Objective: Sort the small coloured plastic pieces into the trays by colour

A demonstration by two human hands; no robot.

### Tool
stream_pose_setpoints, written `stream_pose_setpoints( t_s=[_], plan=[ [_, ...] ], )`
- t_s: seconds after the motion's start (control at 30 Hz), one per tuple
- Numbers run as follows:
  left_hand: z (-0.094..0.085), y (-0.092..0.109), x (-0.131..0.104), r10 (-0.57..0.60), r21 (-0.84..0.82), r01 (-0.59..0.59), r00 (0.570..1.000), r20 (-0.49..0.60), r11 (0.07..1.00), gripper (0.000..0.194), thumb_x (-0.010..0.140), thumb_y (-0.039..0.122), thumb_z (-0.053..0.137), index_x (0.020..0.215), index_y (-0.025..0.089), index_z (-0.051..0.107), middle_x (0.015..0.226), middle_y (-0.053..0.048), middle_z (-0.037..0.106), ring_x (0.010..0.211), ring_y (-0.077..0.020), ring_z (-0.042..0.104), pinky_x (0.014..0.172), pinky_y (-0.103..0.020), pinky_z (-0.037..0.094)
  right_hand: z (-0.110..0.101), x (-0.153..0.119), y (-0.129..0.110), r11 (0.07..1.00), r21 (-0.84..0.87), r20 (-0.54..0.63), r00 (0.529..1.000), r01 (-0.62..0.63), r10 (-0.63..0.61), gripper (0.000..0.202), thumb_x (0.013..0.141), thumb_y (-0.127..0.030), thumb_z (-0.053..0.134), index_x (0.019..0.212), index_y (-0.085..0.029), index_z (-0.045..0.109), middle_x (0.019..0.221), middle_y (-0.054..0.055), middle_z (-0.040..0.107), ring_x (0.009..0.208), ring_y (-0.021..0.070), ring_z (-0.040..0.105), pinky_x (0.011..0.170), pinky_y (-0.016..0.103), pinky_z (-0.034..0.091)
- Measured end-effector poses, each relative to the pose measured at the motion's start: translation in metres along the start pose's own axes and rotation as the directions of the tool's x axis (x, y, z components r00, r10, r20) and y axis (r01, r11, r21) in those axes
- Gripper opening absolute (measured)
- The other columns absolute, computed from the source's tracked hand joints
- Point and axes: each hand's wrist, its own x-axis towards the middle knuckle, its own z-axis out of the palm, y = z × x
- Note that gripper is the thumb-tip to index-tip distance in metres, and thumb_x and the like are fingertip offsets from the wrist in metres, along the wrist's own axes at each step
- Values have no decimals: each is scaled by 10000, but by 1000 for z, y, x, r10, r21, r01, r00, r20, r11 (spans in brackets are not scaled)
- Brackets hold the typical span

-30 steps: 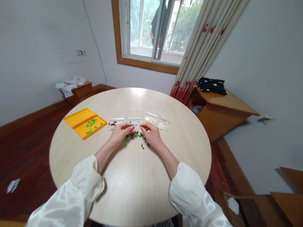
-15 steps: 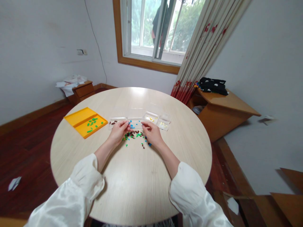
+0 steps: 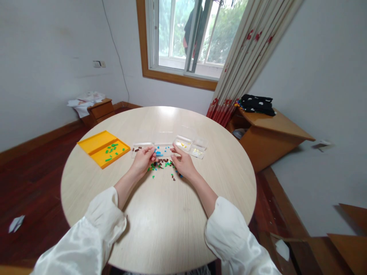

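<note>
My left hand is closed in a pinch over the near edge of a clear box; whatever is in its fingertips is too small to make out. Inside that clear box lie several small blue bricks, with a few brown bricks in its left part. My right hand is at the box's right side, its thumb and forefinger apart with nothing visible between them. Between and below both hands spreads a pile of loose brown, green and blue bricks, partly hidden by the fingers.
At the left of the round table, a yellow case lies unfolded with several green bricks in it. A clear box with yellow bricks and another clear box with pale bricks stand right of the hands.
The thumb and forefinger of my right hand were together and have parted. My left hand stays almost in place, still pinched.
</note>
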Motion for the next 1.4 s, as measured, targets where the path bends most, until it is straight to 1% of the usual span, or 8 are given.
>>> stream_pose_setpoints(
  t_s=[0.1,0.2,0.37,0.5,0.7,0.87,1.13,1.4],
  plan=[
    [0,0,0,7,-14,-7,1000,2,1000,327,592,345,760,719,142,538,501,74,464,429,-39,414,485,-191,408,0,0,-2,1000,-6,5,1000,15,-15,534,797,-134,529,1326,-170,473,1174,141,629,1055,189,602,865,367,508],
    [0,1,-2,-5,-8,5,1000,24,1000,351,583,359,768,746,144,545,493,78,467,426,-38,422,480,-183,408,-1,-2,-4,996,-23,29,995,91,-90,492,790,-135,531,1279,-186,528,1195,126,620,1104,195,570,871,369,501],
    [3,1,-6,-47,80,42,997,67,996,380,558,390,778,752,145,561,498,68,502,417,-52,461,473,-195,413,-4,-7,-14,974,-19,183,959,224,-217,382,804,-155,542,1162,-259,627,1219,61,619,1179,176,520,1028,402,382],
    [4,-1,-6,-19,190,4,997,79,982,378,562,423,759,742,149,571,506,53,533,424,-77,502,436,-193,365,-4,-9,-20,970,27,262,935,241,-240,379,816,-172,541,1173,-273,617,1208,51,628,1154,182,544,1031,418,374],
    [4,-3,-3,75,284,-99,993,94,954,323,601,427,722,735,155,610,488,45,539,414,-94,502,434,-209,366,-4,-8,-21,979,97,263,944,180,-199,375,821,-190,525,1167,-302,618,1162,27,652,1060,179,593,903,376,478],
    [4,-2,-3,143,335,-162,986,81,928,249,631,385,699,718,166,618,455,37,534,401,-110,491,422,-219,361,-4,-8,-23,977,209,316,943,38,-104,356,816,-299,554,1166,-314,618,1086,8,684,873,155,641,863,369,508],
    [2,-4,-1,187,380,-205,979,85,902,180,657,332,670,714,163,648,462,28,542,411,-116,479,442,-231,367,-4,-8,-30,937,348,321,941,-12,-107,435,743,-479,632,1134,-286,646,1097,37,681,1050,196,602,918,392,481],
    [5,-1,-4,191,403,-214,977,97,890,174,658,312,667,739,158,678,446,35,531,406,-109,466,440,-225,349,-6,-6,-24,935,348,305,951,-67,-45,393,760,-454,625,1111,-279,659,1165,52,651,1081,210,584,886,384,490]
  ],
)
